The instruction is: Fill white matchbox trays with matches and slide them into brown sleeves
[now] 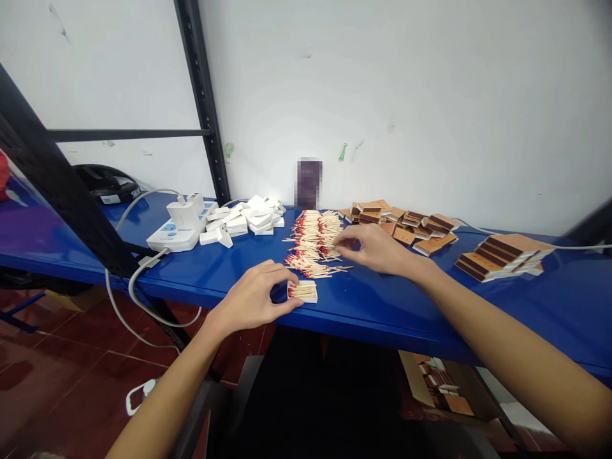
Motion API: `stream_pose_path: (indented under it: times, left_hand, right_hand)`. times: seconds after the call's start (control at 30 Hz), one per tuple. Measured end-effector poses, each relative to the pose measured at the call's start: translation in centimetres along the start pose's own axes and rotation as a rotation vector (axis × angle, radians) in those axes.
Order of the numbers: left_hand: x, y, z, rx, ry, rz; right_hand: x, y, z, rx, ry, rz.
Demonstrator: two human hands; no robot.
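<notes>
Near the front edge of the blue table lies a small white matchbox tray [310, 298] with red-tipped matches in it. My left hand [255, 294] grips this tray at its left end, thumb in front and fingers behind. Beyond it spreads a long heap of loose matches [308, 236], most with red heads to the left. At the heap's right side is my right hand [368, 247], its thumb and fingertips pinched together at the matches. Whether a match sits between those fingertips is too small to make out.
White empty trays [248, 217] are piled at the back left beside a power strip [174, 234] with cables. Brown matchbox sleeves [406, 223] lie scattered at the back right, near stacked matchboxes [507, 255]. Below the table stands a cardboard box [415, 379] holding more matchboxes. A black shelf post [205, 95] rises at left.
</notes>
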State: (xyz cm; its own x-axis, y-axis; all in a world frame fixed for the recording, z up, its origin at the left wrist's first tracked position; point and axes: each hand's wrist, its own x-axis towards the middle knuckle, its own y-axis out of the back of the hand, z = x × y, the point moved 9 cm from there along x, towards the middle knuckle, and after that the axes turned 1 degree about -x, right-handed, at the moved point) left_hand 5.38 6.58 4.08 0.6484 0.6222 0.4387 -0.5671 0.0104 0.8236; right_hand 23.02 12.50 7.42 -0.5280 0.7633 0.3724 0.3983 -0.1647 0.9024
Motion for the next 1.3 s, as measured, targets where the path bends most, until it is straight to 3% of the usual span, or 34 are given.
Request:
stream_pose_path:
  times: [0.33, 0.73, 1.03, 1.3]
  left_hand:
    - [0.0, -0.2, -0.2, -0.009, -0.001, -0.006]
    - [0.0, -0.1, -0.2, -0.004, 0.002, -0.002]
    - [-0.1, 0.0, -0.1, -0.012, -0.011, 0.014]
    - [-0.1, -0.7, 0.3, 0.067, -0.008, -0.105]
  right_hand:
    - [-2.3, -2.2, 0.4, 0.098, -0.14, -0.302]
    - [-3.1, -3.1, 1.5, 0.083, -0.161, -0.328]
    - [-3.5, -1.6, 2.1, 0.056, -0.19, -0.29]
    - [-3.7, -2.1, 1.9, 0.07, -0.175, -0.33]
